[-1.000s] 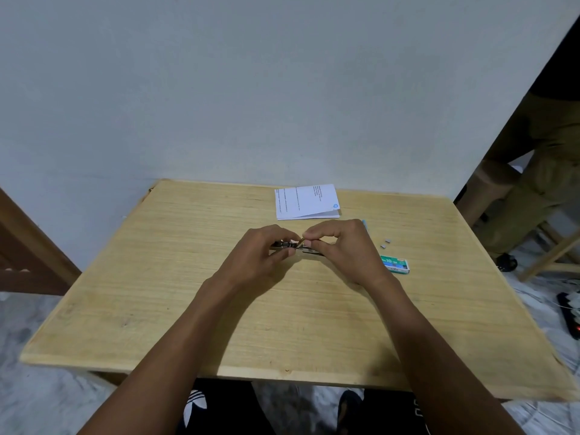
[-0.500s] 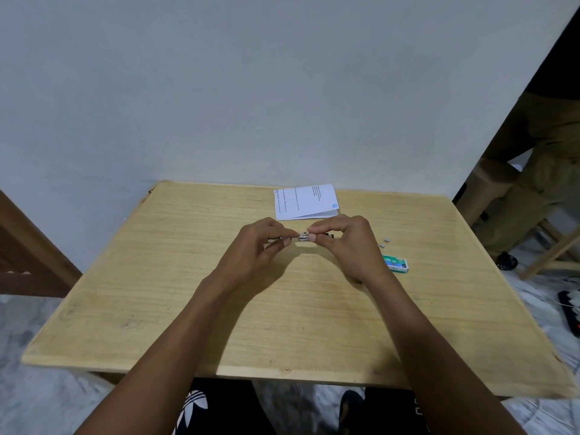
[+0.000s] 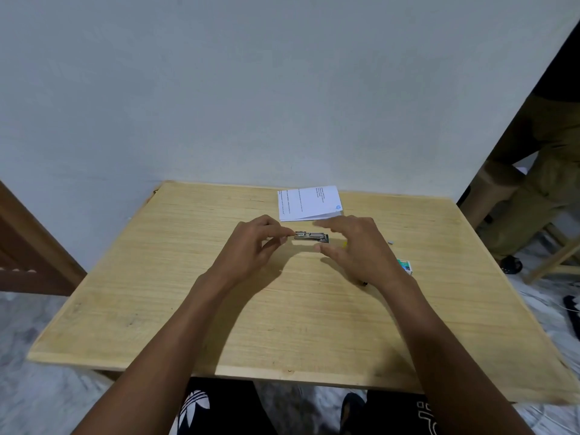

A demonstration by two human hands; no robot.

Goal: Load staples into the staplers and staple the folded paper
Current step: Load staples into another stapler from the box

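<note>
Loading apparently midway: small, slim metal stapler (image 3: 312, 237) at mid-bench, pinched at its left end by the left hand (image 3: 251, 249); on the wood or just above it, hard to tell. Right hand (image 3: 361, 249) loose and open at the other end, gripping nothing. Stapling not yet begun: folded white paper (image 3: 309, 203) flat on the pale, grainy wooden bench (image 3: 314, 324) beyond. Green cardboard staple box (image 3: 405, 265) and a loose staple strip (image 3: 390, 242) to the right.

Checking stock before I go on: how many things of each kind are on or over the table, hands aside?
Stapler: 1
Folded paper: 1
Staple box: 1
Loose staple strip: 1
Total: 4
The right hand may hide more beneath it.
</note>
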